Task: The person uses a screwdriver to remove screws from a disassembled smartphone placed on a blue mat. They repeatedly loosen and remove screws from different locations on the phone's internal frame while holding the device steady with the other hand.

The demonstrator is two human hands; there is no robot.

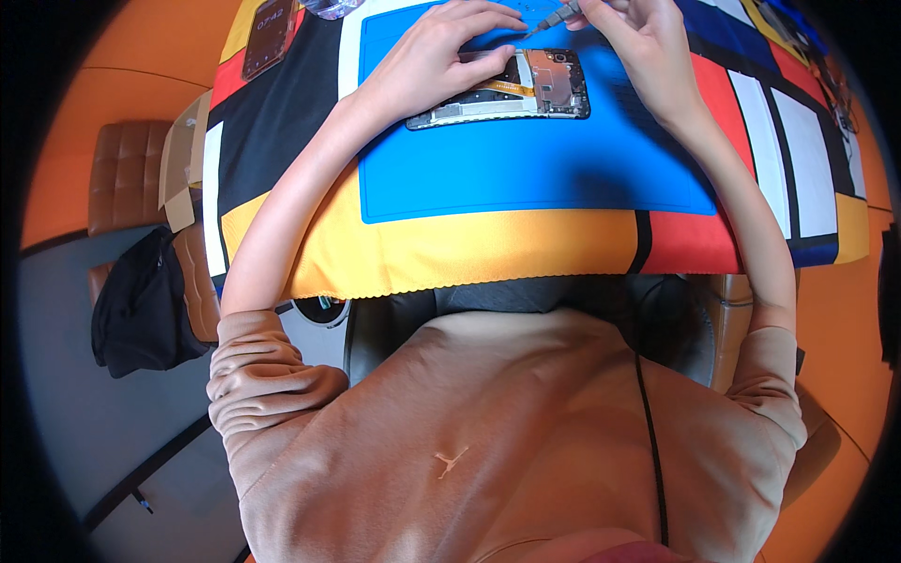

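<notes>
An opened phone (560,83) lies on a blue work mat (526,178), its inner boards, an orange ribbon cable and metal shields exposed. My left hand (432,56) reaches over the phone's left part, fingers apart and stretched to the right. Its thumb lies over the phone's upper edge, and the hand hides that side of it. In my right hand (648,47), above the phone's right end, a slim grey precision screwdriver (560,15) is pinched. Its thin tip points down and left, close to my left fingertips. Whether the tip touches anything I cannot tell.
The table has a colour-blocked cloth (450,249). A second phone (270,38) with a lit screen lies at the far left, beside a clear plastic item (330,7). Cables (835,94) are at the far right. A cardboard box (183,159) and brown chair (131,174) stand left.
</notes>
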